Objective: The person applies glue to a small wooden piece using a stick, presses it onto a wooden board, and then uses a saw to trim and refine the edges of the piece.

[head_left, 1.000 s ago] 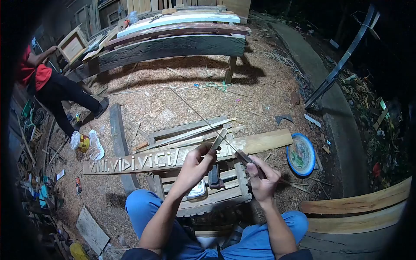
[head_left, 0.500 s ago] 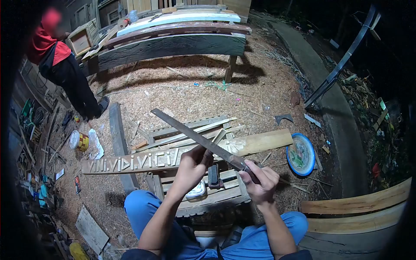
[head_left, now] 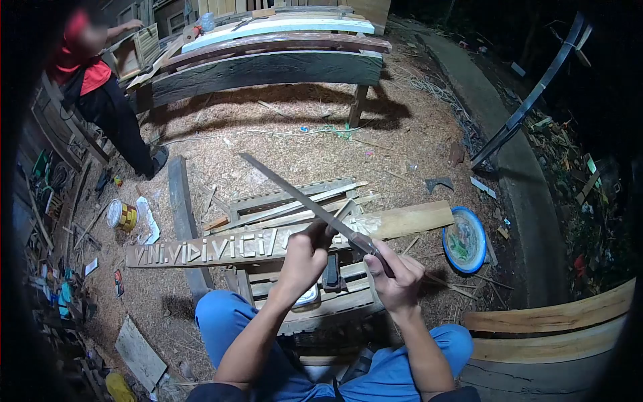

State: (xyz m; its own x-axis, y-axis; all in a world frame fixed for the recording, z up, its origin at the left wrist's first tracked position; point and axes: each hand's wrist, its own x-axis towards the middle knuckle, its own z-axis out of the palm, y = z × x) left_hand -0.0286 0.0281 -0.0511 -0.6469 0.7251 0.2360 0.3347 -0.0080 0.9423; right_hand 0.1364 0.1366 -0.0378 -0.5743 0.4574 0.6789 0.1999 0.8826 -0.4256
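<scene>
At the far left a co-worker in a red top (head_left: 94, 77) stands at the left end of a long bench (head_left: 268, 74), one hand at a boxy wooden frame (head_left: 144, 50). Below, a yellow-banded bucket (head_left: 123, 216) sits on the shavings, beyond the left end of a lettered board (head_left: 177, 254). Raised letters reading "VINI.VIDI.VICI/" run along the board from that end; those after the slash are partly hidden.

The person's left forearm (head_left: 251, 335) slants up and inward past the left knee of the blue trousers (head_left: 218, 318). The left hand (head_left: 305, 258) is raised over the middle of the board, its fingers folded around a short wooden strip (head_left: 345, 210), whose pale end juts up and to the right. A saw (head_left: 288, 187) runs diagonally across, its tip beyond the board's far edge; whether the blade touches the strip cannot be told. Beneath the hands, a dark block (head_left: 331, 273) rests on a slatted stand (head_left: 338, 309).

The right forearm (head_left: 425, 345) rises steeply, leaning inward. The right hand (head_left: 396, 275), just outside the board's near edge, is clamped on the saw's handle, thumb toward the blade. Farther right, a blue-rimmed basin (head_left: 483, 244) lies just beside the board's right end.
</scene>
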